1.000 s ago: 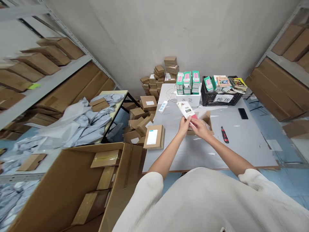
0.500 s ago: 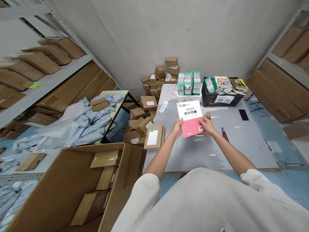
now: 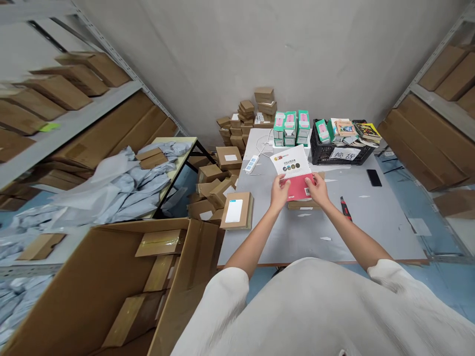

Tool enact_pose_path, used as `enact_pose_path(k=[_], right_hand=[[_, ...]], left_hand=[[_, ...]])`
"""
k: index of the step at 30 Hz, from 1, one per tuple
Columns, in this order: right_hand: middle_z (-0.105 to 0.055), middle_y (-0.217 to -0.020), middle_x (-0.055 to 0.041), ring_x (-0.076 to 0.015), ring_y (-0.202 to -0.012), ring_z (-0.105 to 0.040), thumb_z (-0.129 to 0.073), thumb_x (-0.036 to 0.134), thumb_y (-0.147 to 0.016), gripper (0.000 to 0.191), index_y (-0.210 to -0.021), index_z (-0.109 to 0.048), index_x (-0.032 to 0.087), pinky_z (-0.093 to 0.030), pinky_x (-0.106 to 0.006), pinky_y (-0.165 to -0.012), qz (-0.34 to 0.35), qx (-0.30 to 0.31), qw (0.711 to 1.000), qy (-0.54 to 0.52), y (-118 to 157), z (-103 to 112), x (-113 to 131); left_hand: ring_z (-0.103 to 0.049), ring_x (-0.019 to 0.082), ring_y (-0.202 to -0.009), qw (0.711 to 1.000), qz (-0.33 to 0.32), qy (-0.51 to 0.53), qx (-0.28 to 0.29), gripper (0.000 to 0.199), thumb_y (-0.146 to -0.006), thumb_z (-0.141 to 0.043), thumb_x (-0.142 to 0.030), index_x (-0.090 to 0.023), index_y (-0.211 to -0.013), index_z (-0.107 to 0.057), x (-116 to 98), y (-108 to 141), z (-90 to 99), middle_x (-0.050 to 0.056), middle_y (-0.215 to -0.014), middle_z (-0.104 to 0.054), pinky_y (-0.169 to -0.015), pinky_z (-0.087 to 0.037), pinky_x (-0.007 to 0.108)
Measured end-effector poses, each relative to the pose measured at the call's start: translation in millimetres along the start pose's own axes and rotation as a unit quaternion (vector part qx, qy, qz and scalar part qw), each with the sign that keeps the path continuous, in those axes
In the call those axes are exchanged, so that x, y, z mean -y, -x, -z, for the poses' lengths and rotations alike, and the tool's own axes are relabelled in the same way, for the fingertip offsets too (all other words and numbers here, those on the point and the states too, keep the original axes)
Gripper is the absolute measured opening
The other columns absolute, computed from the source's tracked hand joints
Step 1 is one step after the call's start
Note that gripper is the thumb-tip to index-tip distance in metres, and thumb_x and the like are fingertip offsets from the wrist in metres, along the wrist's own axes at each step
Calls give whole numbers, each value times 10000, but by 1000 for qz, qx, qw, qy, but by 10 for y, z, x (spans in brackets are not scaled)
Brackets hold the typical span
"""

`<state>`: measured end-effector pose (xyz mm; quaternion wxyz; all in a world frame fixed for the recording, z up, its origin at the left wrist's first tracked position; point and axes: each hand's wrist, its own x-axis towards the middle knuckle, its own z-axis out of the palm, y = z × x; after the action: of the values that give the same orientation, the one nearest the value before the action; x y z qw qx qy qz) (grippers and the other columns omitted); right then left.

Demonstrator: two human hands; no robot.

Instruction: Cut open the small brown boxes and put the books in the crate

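Observation:
A white and pink book [image 3: 293, 169] is held between both hands above the grey table [image 3: 278, 242]. My left hand [image 3: 279, 192] grips its lower left edge, the thumb lying over the pink part. On the other side, my right hand [image 3: 317, 189] pinches the right edge. Beneath the book a brown cardboard box [image 3: 304, 204] lies on the table, mostly hidden. A red and black utility knife [image 3: 346, 208] rests to the right of my right forearm. Left of my hands sits a cardboard parcel [image 3: 237, 211] with a white label.
A black crate [image 3: 322, 153] of books and a white bin of green boxes [image 3: 290, 126] stand at the back. A phone [image 3: 374, 178] lies at right, a power strip [image 3: 252, 164] at left. A large open carton [image 3: 196, 257] stands left of the table.
The book has tilted and its lower edge has moved up and away from me. My left hand has shifted right along it, so both hands are closer together.

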<state>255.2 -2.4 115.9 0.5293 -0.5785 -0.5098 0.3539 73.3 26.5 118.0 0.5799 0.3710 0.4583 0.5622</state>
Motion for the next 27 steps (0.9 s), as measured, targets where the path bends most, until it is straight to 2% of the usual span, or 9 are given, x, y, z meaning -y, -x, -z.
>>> enact_pose_path(k=[4, 7, 11, 14, 17, 20, 22, 24, 27], right_hand=[[-791, -1282, -84, -362, -1230, -683, -599, 657, -1011, 529, -1369, -751, 297, -554, -521, -1099, 56, 33, 996, 61, 101, -146, 101], [-758, -1394, -76, -359, -1321, -646, -604, 591, -1031, 477, -1415, -754, 349, -496, -558, -1179, 116, 71, 985, 109, 191, -229, 81], [-680, -1514, -105, -347, -1393, -606, -617, 540, -1043, 496, -1481, -722, 332, -457, -576, -1220, 184, 102, 963, 171, 266, -289, -34], [-657, -1531, -109, -349, -1404, -598, -624, 517, -1045, 484, -1485, -717, 339, -449, -589, -1220, 189, 135, 952, 199, 269, -296, -118], [-630, -1557, -124, -357, -1444, -567, -620, 502, -1039, 499, -1498, -696, 322, -420, -598, -1245, 171, 122, 955, 210, 222, -248, -182], [-590, -1592, -154, -368, -1489, -521, -629, 520, -1008, 592, -1546, -635, 273, -397, -594, -1271, 121, 54, 970, 206, 155, -159, -242], [-602, -1579, -169, -373, -1467, -542, -662, 546, -969, 670, -1567, -601, 249, -419, -582, -1258, 65, 30, 980, 183, 124, -106, -279], [-681, -1482, -171, -367, -1369, -623, -684, 573, -936, 706, -1549, -605, 232, -500, -557, -1182, 1, 40, 990, 138, 117, -75, -303], [-801, -1237, -121, -326, -1154, -732, -694, 607, -904, 602, -1367, -716, 223, -603, -466, -1002, -70, 98, 991, 61, 152, -62, -298]], left_hand=[[-666, 307, -1365, 992, 82, 62, 69, 508, -874, -913, -410, -295, -1323, -705, -59, 37, -138, 106, -1387, -736, -1047, -574, 388], [-742, 261, -1217, 988, 92, 84, 89, 543, -906, -871, -494, -288, -1368, -674, -82, 21, -109, 85, -1263, -783, -980, -597, 342], [-773, 241, -1068, 988, 102, 86, 78, 410, -949, -800, -523, -226, -1213, -700, -47, -7, -7, 90, -1184, -807, -904, -620, 332], [-767, 245, -1100, 990, 93, 103, 27, 346, -983, -750, -525, -215, -1125, -693, -1, -36, 44, 88, -1171, -812, -933, -616, 345], [-756, 255, -1167, 989, 64, 130, -21, 373, -973, -755, -561, -219, -1109, -690, 7, -74, 105, 96, -1193, -811, -995, -599, 361], [-763, 272, -1166, 987, 66, 144, -17, 422, -958, -771, -594, -225, -1150, -697, -40, -105, 221, 99, -1196, -813, -1001, -604, 384], [-770, 269, -1155, 986, 76, 148, -4, 430, -965, -769, -592, -227, -1180, -699, -89, -117, 320, 96, -1211, -813, -995, -611, 382], [-775, 265, -1148, 985, 86, 151, 2, 439, -974, -764, -591, -223, -1204, -698, -131, -125, 416, 98, -1225, -813, -997, -615, 380], [-784, 274, -1134, 984, 104, 147, -1, 450, -994, -738, -591, -211, -1231, -694, -155, -135, 527, 106, -1219, -815, -1017, -615, 398]])
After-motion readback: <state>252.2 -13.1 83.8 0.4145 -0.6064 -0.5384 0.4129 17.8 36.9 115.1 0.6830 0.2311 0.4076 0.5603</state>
